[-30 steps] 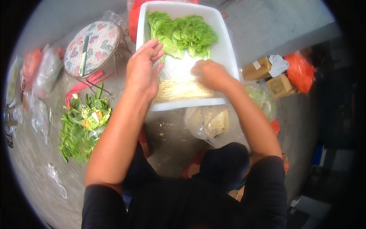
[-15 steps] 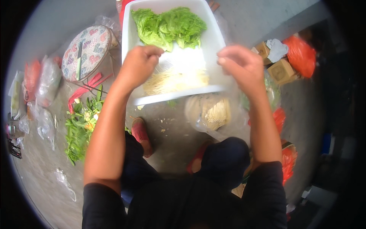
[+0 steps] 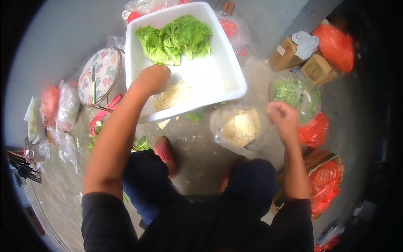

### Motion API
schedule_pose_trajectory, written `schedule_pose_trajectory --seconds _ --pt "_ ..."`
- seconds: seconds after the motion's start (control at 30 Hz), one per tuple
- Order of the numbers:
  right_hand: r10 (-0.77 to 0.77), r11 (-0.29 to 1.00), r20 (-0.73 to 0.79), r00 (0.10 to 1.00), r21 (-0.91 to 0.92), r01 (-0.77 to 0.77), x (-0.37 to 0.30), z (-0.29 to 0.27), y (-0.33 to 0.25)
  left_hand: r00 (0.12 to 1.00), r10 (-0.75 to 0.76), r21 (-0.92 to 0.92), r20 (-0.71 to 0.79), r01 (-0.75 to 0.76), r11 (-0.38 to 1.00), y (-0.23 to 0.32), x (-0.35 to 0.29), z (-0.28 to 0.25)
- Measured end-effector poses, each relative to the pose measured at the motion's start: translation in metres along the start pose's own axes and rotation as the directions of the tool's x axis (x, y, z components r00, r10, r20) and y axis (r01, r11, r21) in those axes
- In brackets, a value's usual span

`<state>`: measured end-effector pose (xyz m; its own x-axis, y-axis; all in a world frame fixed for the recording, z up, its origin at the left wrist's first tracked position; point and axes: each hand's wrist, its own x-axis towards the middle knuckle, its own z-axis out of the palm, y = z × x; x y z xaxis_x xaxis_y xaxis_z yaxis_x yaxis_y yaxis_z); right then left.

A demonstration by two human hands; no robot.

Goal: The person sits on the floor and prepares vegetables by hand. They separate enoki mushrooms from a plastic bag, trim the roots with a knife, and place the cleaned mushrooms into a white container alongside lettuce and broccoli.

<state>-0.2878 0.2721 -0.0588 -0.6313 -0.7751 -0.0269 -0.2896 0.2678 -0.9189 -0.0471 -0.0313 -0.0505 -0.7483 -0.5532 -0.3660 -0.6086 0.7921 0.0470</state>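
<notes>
A white plastic tub (image 3: 228, 54) holds green lettuce leaves (image 3: 184, 38) at its far side and thin pale enoki mushrooms (image 3: 172, 95) at its near left. Over the tub's left part, just above the mushrooms, my left hand (image 3: 154, 80) is closed; whatever its fingers hold is hidden. Outside the tub, at the right, my right hand (image 3: 283, 119) is curled, with its fingertips together and slightly blurred. Beside it on the floor lies a clear plastic bag (image 3: 218, 136) with a bundle of enoki mushrooms (image 3: 240, 128) in it. I cannot see anything between the right fingers.
A round heart-patterned stool (image 3: 105, 69) with a knife (image 3: 93, 84) on it stands left of the tub. At the right are a bag of green vegetables (image 3: 296, 94), cardboard boxes (image 3: 283, 54) and red plastic bags (image 3: 336, 46). Filled bags (image 3: 67, 105) lie far left.
My right hand has moved from the tub's right edge down and right, beside the mushroom bag. My left hand stays over the tub, slightly lower. The view has shifted a little.
</notes>
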Motion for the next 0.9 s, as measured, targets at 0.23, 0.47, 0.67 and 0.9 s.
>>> schedule_pose_trajectory --seconds 0.23,0.47,0.67,0.9 --pt "0.074 0.997 -0.01 0.997 0.001 -0.074 -0.015 -0.009 0.072 0.964 -0.263 -0.049 -0.03 0.261 0.964 -0.001 0.022 -0.002" --pt "0.004 0.995 0.14 0.99 -0.101 0.01 -0.023 0.012 0.067 0.966 -0.208 0.095 -0.154 0.224 0.97 -0.011 0.022 0.002" --pt "0.051 0.985 0.117 0.992 0.157 -0.069 -0.035 0.01 0.0 0.82 -0.111 -0.436 -0.561 -0.179 0.882 0.035 -0.022 -0.032" --pt "0.167 0.978 0.364 0.916 -0.179 -0.107 -0.043 0.035 0.071 0.781 0.473 -0.548 -0.407 -0.623 0.558 0.165 -0.09 0.014"
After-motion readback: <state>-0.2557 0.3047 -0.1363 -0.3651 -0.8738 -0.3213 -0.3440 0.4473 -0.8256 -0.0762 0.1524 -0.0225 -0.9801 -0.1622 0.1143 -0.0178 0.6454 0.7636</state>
